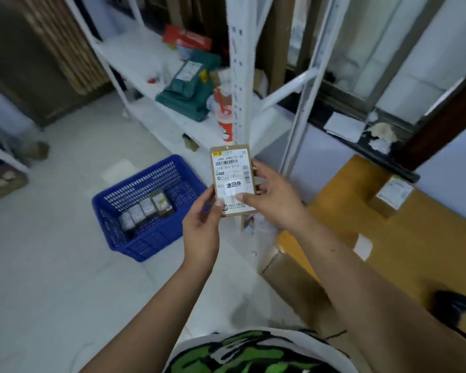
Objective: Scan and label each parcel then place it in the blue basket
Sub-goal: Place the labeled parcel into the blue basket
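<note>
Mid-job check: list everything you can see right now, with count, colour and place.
parcel: one, brown with white label, held up in both hands
sticker: one, white, on the parcel under the right thumb
blue basket: one, blue, on the floor at left
basket parcels: four, dark with pale labels, in a row inside the basket
shelf rack: one, white, behind the basket
green bags: count unclear, green, stacked on the rack
cup: one, red and white, on the rack
box: one, brown, on the yellow table at right
left hand: holds the parcel's lower left edge
right hand: grips the parcel's right side
</note>
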The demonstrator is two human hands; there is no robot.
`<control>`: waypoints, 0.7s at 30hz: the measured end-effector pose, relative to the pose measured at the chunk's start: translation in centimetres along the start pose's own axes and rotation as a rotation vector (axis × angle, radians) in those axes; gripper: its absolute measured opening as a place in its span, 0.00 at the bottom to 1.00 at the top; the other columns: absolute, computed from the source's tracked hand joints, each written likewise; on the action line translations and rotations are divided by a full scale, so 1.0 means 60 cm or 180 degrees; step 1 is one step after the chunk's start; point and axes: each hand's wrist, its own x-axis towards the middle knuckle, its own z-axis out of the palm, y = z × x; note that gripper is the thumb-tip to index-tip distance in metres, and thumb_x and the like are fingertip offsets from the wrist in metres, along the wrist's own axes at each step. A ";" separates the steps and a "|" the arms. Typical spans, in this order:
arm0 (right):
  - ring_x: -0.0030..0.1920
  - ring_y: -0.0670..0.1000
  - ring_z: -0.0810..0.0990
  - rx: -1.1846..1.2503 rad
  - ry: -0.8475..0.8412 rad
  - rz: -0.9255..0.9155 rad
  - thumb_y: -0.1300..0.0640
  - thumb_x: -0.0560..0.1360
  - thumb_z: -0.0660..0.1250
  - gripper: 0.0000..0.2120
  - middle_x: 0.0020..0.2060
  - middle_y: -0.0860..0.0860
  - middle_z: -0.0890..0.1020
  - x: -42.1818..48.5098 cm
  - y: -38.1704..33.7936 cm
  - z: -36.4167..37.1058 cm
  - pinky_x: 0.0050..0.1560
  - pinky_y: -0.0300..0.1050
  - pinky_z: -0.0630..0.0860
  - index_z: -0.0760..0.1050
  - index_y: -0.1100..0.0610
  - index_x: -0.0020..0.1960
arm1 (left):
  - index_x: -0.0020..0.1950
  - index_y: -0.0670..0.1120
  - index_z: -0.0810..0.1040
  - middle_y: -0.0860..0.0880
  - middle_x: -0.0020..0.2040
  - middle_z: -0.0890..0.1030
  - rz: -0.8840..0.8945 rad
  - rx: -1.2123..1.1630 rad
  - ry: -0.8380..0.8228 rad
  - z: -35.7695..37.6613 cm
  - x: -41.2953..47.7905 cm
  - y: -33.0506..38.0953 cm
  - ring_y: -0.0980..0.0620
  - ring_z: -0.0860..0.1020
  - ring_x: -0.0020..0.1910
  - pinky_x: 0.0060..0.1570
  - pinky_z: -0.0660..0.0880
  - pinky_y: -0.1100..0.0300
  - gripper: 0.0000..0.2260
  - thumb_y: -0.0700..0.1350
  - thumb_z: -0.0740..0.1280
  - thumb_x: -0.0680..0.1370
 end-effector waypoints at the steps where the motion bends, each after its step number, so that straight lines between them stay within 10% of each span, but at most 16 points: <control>1: 0.50 0.38 0.83 -0.0031 -0.0108 -0.0060 0.57 0.71 0.80 0.37 0.59 0.39 0.81 0.013 -0.020 0.035 0.55 0.44 0.83 0.71 0.44 0.75 | 0.72 0.50 0.79 0.55 0.62 0.85 0.0031 -0.0002 0.0119 -0.036 0.008 0.004 0.56 0.83 0.62 0.59 0.81 0.61 0.17 0.41 0.68 0.83; 7: 0.46 0.34 0.78 -0.0175 -0.0752 -0.0186 0.59 0.74 0.79 0.36 0.58 0.39 0.77 0.059 -0.112 0.202 0.39 0.20 0.72 0.69 0.47 0.78 | 0.72 0.50 0.78 0.58 0.61 0.84 0.0025 -0.0041 0.0693 -0.212 0.044 0.018 0.60 0.83 0.59 0.58 0.81 0.61 0.16 0.41 0.65 0.84; 14: 0.59 0.47 0.83 -0.0236 -0.1090 -0.0261 0.56 0.74 0.79 0.37 0.71 0.45 0.79 0.145 -0.169 0.324 0.60 0.46 0.82 0.67 0.45 0.79 | 0.72 0.50 0.78 0.54 0.64 0.83 0.0013 0.0132 0.1079 -0.314 0.126 0.021 0.55 0.82 0.62 0.57 0.81 0.61 0.15 0.41 0.65 0.85; 21: 0.56 0.42 0.79 -0.0215 -0.1372 -0.0169 0.61 0.75 0.77 0.35 0.72 0.48 0.78 0.291 -0.178 0.415 0.37 0.25 0.73 0.68 0.50 0.78 | 0.72 0.46 0.75 0.51 0.65 0.81 -0.0102 0.0382 0.1298 -0.363 0.268 -0.005 0.61 0.81 0.58 0.46 0.77 0.74 0.15 0.40 0.64 0.85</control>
